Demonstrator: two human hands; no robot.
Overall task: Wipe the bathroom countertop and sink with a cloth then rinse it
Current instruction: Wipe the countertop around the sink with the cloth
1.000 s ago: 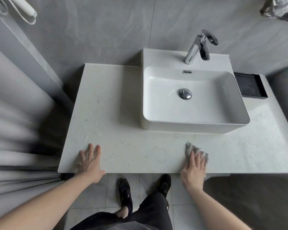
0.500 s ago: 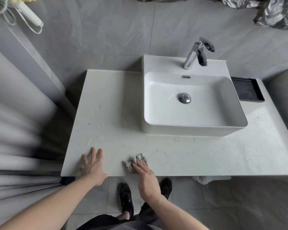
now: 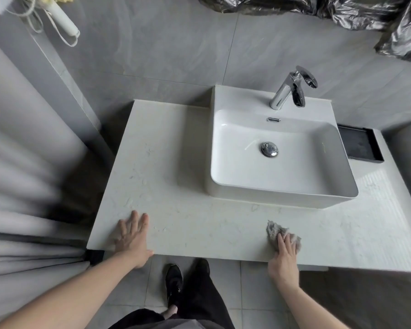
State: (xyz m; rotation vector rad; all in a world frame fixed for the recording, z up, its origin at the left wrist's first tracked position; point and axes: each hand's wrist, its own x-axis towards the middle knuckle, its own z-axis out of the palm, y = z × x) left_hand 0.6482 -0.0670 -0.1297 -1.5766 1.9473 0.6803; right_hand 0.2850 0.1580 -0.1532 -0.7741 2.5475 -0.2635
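Two bare hands rest on the pale, speckled stone countertop [image 3: 176, 186]. The left hand [image 3: 132, 236] lies flat near the front edge at about 7 o'clock, fingers spread and holding nothing. The right hand [image 3: 282, 254] is at about 5 o'clock, also near the front edge. It presses down on a small, crumpled grey cloth [image 3: 274, 230], with the fingers lying on top of it; the cloth pokes out past the fingertips toward the sink. The white, box-shaped sink [image 3: 318, 162] sits on the counter at about 1 o'clock, well apart from the cloth. Its round silver drain plug [image 3: 269, 149] is in the middle of the bowl, and a shiny silver tap [image 3: 290, 90] stands at its back rim. A flat black tray [image 3: 358, 144] lies just beside the sink at 3 o'clock. Black shoes [image 3: 175, 281] and dark trousers show below the counter edge at 6 o'clock, on the grey tiled floor.
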